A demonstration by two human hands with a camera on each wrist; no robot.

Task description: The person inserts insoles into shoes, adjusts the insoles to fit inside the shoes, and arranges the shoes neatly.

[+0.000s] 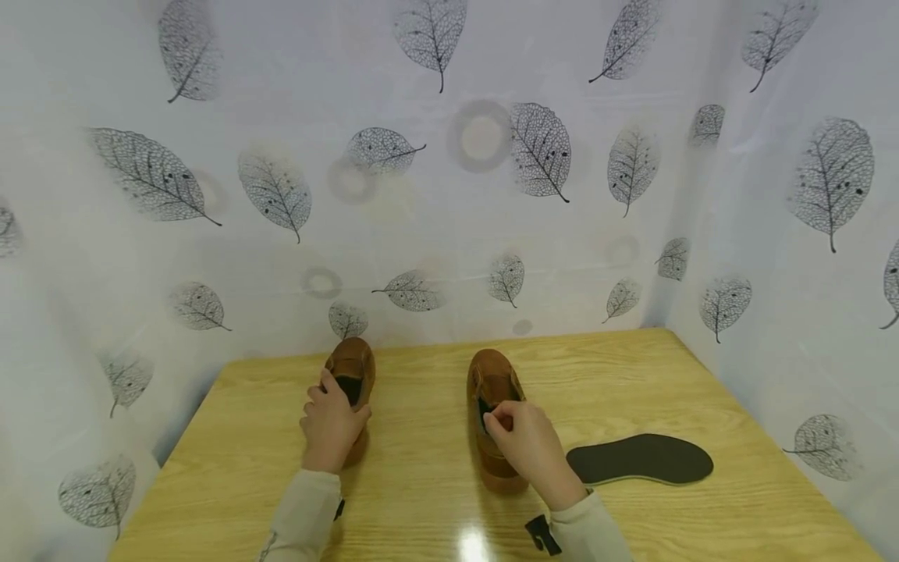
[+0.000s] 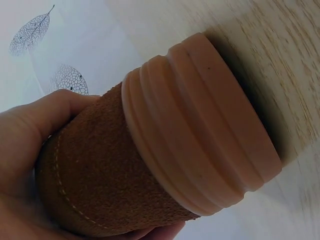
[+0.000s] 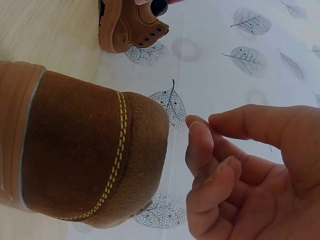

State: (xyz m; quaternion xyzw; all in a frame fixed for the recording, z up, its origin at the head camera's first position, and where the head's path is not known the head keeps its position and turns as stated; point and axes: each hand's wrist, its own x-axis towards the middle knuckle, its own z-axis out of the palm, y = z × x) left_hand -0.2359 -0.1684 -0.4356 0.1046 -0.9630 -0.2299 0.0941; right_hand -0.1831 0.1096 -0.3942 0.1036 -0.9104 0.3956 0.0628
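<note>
While my left hand (image 1: 330,429) grips a brown suede shoe (image 2: 115,160) around the heel, my right hand (image 1: 530,441), fingertips together on nothing visible, hangs over the matching brown shoe (image 1: 494,376). I judge this shoe-interior work, calling next for a careful reach inside. Open yellow wooden tabletop (image 1: 421,468) separates them; right of that hand lies a flat black insole (image 1: 641,459), short of the edge.

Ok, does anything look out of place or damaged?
Yes: a lone dark insole lies loose and crosswise on the tabletop, beside the right-hand shoe. It looks odd outside a shoe, with no mate visible. No damage shows.
</note>
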